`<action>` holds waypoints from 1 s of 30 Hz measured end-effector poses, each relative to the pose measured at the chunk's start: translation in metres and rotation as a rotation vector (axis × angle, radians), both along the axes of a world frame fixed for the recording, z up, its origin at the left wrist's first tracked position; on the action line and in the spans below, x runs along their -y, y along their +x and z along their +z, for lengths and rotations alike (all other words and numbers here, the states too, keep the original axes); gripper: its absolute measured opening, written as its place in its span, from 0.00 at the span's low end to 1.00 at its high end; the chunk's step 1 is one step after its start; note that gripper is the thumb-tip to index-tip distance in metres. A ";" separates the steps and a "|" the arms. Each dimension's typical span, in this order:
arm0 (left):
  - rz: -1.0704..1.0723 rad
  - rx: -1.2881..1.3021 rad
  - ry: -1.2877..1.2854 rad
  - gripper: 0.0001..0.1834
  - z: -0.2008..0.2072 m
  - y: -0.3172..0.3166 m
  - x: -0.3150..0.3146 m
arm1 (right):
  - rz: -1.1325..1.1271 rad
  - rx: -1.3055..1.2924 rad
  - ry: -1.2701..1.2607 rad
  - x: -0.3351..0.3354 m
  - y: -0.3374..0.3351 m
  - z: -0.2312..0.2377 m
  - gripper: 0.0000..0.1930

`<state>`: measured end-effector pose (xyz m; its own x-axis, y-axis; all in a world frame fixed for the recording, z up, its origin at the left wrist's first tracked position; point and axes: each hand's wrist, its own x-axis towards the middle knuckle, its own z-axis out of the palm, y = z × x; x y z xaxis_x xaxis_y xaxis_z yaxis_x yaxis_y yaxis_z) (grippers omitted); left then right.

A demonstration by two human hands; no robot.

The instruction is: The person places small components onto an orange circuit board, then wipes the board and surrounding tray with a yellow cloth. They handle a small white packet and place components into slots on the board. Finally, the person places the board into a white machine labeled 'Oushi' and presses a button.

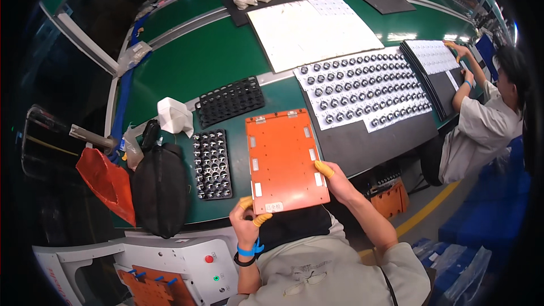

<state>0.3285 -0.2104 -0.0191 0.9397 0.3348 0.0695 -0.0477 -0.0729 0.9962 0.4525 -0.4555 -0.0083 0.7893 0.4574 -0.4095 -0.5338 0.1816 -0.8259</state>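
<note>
An orange rectangular panel [283, 161] with metal hinges along its far edge and pale patches down both sides is held in front of my body. My left hand [248, 222], with yellow finger cots and a blue wrist strap, grips its near left corner. At the lower right edge, my right hand [335, 178] holds it with a yellow-covered thumb on top; the other fingers are hidden underneath. Just left of the panel lies a black tray [212, 164] filled with shiny round parts. Beyond it is a black tray [230, 102] with open pockets.
White sheets bearing rows of black round parts [362, 88] rest on a dark mat at right. A white board [311, 31] lies behind. A co-worker [487, 90] handles a sheet stack. At left are a white box [174, 116], a black bag [160, 190] and a machine [192, 266].
</note>
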 end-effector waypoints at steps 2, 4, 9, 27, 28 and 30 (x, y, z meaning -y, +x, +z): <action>0.031 -0.015 0.059 0.31 0.001 0.004 -0.002 | 0.070 -0.008 -0.090 0.009 0.002 0.005 0.26; 0.026 -0.044 0.130 0.30 -0.004 0.002 -0.006 | 0.053 0.154 -0.172 0.009 -0.002 0.006 0.26; 0.058 -0.067 0.300 0.31 -0.004 0.002 -0.002 | 0.012 0.611 -0.545 0.003 -0.021 0.015 0.35; 0.073 0.029 0.513 0.26 -0.004 0.006 0.002 | 0.581 1.574 -0.888 -0.026 -0.006 0.022 0.43; 0.091 0.035 0.520 0.26 -0.004 0.007 0.004 | 0.572 1.582 -0.872 -0.026 -0.004 0.020 0.42; 0.126 0.049 0.539 0.26 -0.004 0.007 0.007 | 0.599 1.587 -0.881 -0.027 0.000 0.024 0.39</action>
